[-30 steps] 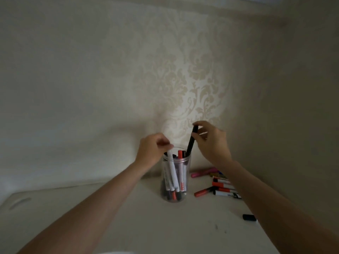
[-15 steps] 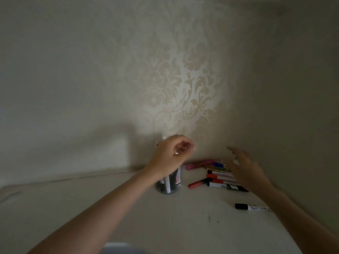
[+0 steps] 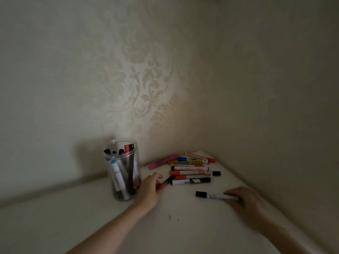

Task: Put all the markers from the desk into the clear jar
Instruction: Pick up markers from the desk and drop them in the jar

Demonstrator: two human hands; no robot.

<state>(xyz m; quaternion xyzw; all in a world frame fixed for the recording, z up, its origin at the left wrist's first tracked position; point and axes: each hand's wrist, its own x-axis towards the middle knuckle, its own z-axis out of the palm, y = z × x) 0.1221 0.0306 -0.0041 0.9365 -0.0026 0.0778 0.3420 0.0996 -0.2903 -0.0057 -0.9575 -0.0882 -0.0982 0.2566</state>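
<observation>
Clear cylindrical plastic jar (image 3: 122,171) upright on smooth pale desk (image 3: 91,226), packed with capped markers; loose marker pile (image 3: 190,171) at its 3 o'clock by damask wallpaper corner. Left hand (image 3: 149,189), arm extended, fingers curled pinching red marker (image 3: 165,183). Right hand (image 3: 245,202) palm down, fingertips gripping white black-capped marker (image 3: 214,195) lying flat

Clear glossy plastic jar (image 3: 122,169) on a smooth matt desk (image 3: 91,222).

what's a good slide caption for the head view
Both hands reach for markers on the desk beside a part-filled jar.
</observation>
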